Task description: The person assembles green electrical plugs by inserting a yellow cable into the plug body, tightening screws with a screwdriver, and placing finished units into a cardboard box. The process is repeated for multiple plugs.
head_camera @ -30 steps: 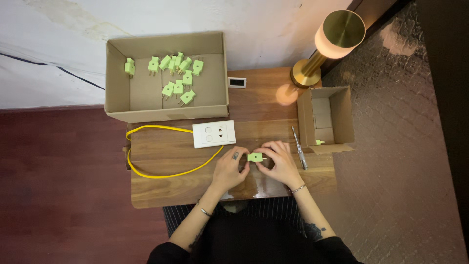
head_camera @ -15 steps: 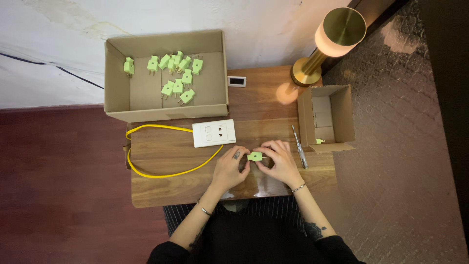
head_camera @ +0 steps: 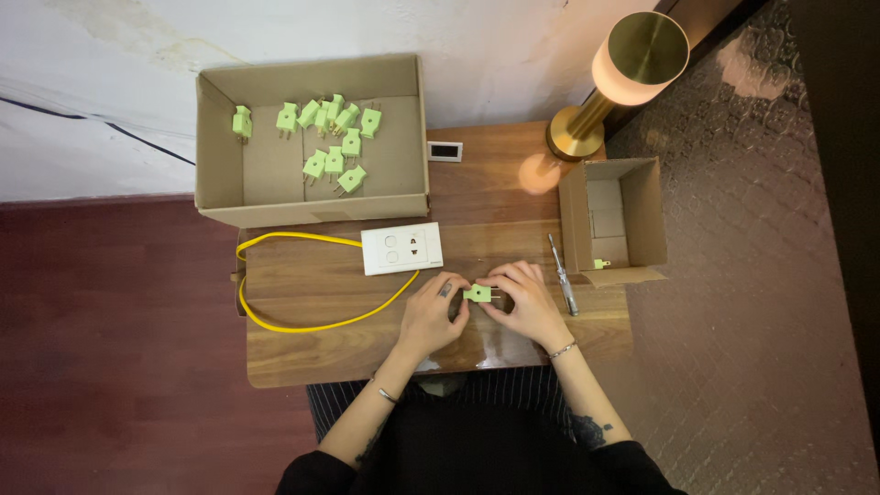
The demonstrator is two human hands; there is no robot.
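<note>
- The little green plug (head_camera: 477,293) sits between my two hands, low over the near part of the tabletop (head_camera: 302,353).
- Its long side runs left to right. Its two thin metal pins stick out to the right, toward my right hand (head_camera: 524,302).
- My left hand (head_camera: 433,313) is on the left end of the plug. The fingers of that hand are curled shut on the green body.
- My right hand is just beside the pin end. Its fingers are bent in close and touch the plug there, so both hands pinch it, one at each end.
- Both hands are about as near to the plug as each other. The pins point only at the right one.
- Just far of my hands lies a white socket plate (head_camera: 401,248) with a yellow cable (head_camera: 275,323) that loops off to the left.
- A thin screwdriver (head_camera: 562,275) lies right of my right hand.
- A small open box (head_camera: 642,206) stands at the right, with one green piece in it.
- A big box (head_camera: 220,197) at the far left holds many more green plugs (head_camera: 330,137).
- A gold lamp (head_camera: 632,55) glows at the far right.
</note>
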